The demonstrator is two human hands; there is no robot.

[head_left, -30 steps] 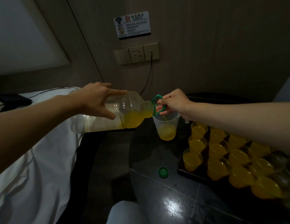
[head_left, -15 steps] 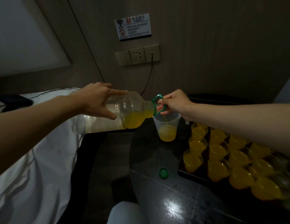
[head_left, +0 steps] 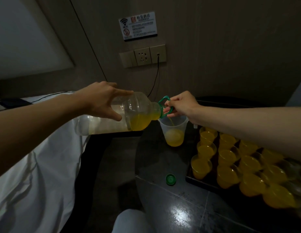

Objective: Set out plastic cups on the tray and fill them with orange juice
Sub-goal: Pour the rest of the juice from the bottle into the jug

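Note:
A large clear juice bottle (head_left: pixel 138 115) lies nearly level in the air, mouth to the right, with a little orange juice pooled near its neck. My left hand (head_left: pixel 102 101) grips its body from above. My right hand (head_left: pixel 181 105) holds the green handle ring (head_left: pixel 165 105) at the neck. A thin stream of juice runs into a clear measuring jug (head_left: pixel 174 132) on the dark table, about a third full. To the right, a dark tray (head_left: pixel 190 179) holds several plastic cups (head_left: pixel 225 175) filled with orange juice.
The green bottle cap (head_left: pixel 170 179) lies on the glossy dark table (head_left: pixel 163 207) left of the tray. A bed with a white sheet (head_left: pixel 32 174) fills the left side. A wall socket with a plugged cable (head_left: pixel 157 55) is behind. My knee (head_left: pixel 129 221) shows at the bottom.
The bottle is still pouring and the juice in the jug has risen a little. Both hands keep their hold; the view shifted slightly.

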